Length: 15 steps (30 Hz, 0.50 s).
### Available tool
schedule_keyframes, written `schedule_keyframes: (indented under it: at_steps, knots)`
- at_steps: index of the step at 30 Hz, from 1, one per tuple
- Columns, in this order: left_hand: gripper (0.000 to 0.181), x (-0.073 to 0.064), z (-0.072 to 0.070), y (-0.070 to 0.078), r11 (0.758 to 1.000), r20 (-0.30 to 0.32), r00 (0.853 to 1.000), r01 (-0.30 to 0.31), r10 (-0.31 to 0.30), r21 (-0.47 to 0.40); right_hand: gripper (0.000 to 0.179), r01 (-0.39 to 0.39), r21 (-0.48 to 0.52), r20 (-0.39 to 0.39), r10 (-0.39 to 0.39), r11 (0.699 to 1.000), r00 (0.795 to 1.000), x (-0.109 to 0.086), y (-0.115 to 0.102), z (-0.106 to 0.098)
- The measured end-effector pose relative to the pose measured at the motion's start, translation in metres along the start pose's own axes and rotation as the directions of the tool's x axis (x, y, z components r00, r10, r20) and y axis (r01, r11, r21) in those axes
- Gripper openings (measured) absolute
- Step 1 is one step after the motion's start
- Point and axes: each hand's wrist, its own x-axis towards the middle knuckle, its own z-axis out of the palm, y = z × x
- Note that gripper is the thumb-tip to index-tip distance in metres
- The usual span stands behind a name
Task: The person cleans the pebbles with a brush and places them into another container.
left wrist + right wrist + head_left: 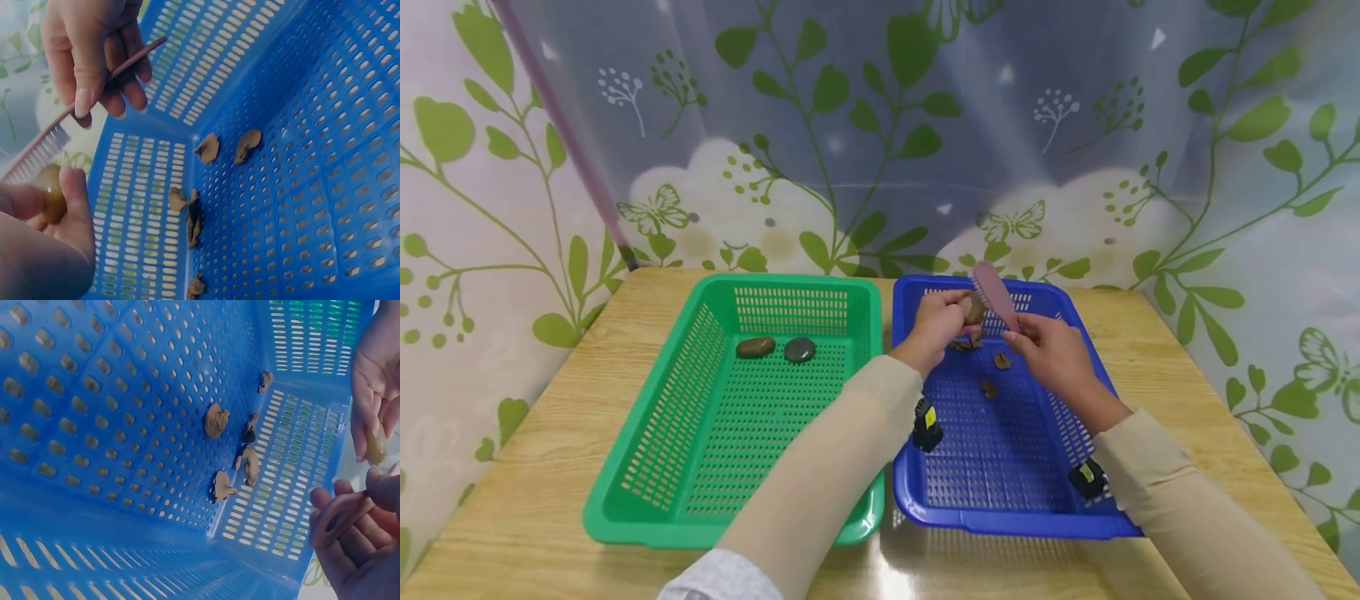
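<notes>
My left hand [937, 323] pinches a smooth yellowish-brown stone [52, 195] between thumb and fingers, above the far part of the blue basket [1007, 521]. In my right hand [1058, 354] is the handle of a pink brush [995, 293] with pale bristles. The bristles face the stone and stand close against it; whether they touch cannot be told. The right wrist view shows a hole in the handle's end, with the fingers around it. Beneath the hands, several brown, curled pieces like dried mushrooms [208, 149] lie in the blue basket.
Left of the blue basket stands a green basket [733, 533], with a brown stone [756, 347] and a dark grey stone [800, 349] near its far end. Both stand on a wooden table [512, 500]. A leaf-patterned curtain [865, 167] hangs behind.
</notes>
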Motion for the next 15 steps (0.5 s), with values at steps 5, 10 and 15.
schedule_keyframes:
  at_steps: [5,10,15]
  knots:
    - [0.031,-0.004,0.005,0.002,0.999,-0.033,0.999,-0.012,0.013,0.034,0.041,-0.05,-0.022,0.0,0.05,0.999,0.999,0.002,-0.001,-0.004]
    - [0.031,-0.014,0.009,0.004,0.999,-0.076,0.997,0.016,-0.013,0.028,0.041,-0.059,-0.037,-0.008,0.059,0.998,0.998,0.003,-0.001,-0.004]
    - [0.03,-0.021,0.008,0.006,0.999,-0.063,0.997,0.04,-0.041,-0.027,0.039,-0.071,-0.033,-0.016,0.071,0.997,0.997,0.001,-0.002,-0.006]
